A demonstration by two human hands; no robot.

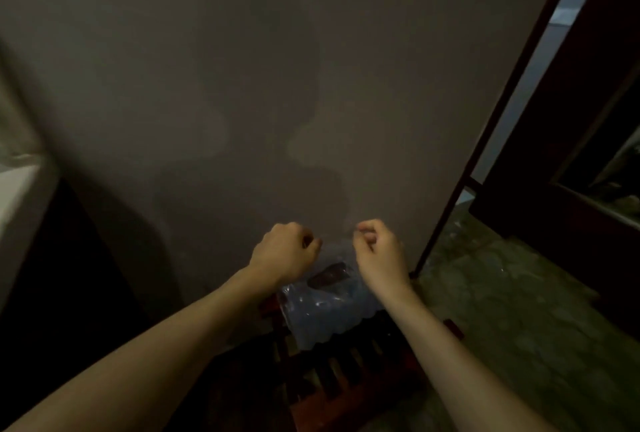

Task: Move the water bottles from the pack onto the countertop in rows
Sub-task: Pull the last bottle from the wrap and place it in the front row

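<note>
— What does the pack (325,313) look like from where you stand?

— It's a clear, bluish plastic-wrapped pack of water bottles sitting on a dark red slatted stand (332,383) against the wall (277,85), low between your forearms. A dark label patch shows on its top, and rounded bottle shapes bulge along its near edge.

— And your hands?

— Your left hand (282,253) has its grip curled tight on the wrap at the pack's top, and your right hand (379,248) pinches the wrap just beside it, fingers closed on the film.

— What can't you make out?

— The light is dim and blurred, so single bottles can't be counted. Your hands cover the pack's far edge.
</note>
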